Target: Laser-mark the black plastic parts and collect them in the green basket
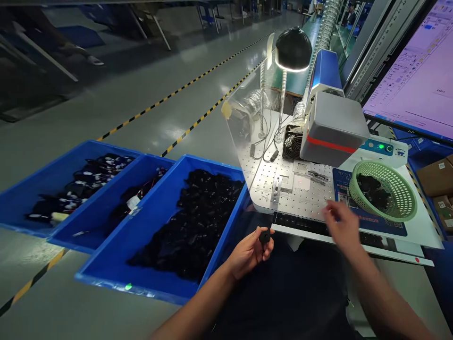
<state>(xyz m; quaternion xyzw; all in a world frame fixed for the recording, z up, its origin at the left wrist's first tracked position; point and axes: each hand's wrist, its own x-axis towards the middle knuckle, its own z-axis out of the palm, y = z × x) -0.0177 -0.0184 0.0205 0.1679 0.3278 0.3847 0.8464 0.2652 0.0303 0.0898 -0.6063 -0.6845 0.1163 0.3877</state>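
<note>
From the head camera, your left hand [249, 255] is pinching a small, black, roughly rounded part [264, 236] between thumb and fingers, the other fingers loosely curled. The part's just in front of the white, hole-dotted metal surface [300, 198], near its left corner. One face is turned up toward you; it's too compact for me to call a long axis or say which way it points. Your right hand [342, 225] is a blur over the surface's front edge, fingers partly bent, so I can't tell if it's got anything.

Right of that hand you've got a pale green, round, perforated plastic basket [406, 198], with a small heap of black pieces inside. On your left, a big blue rectangular plastic bin [116, 255] has loads of black pieces, mostly piled toward its right side.

As for your part, it's dark and matte-looking, with a darker spot near the middle.
</note>
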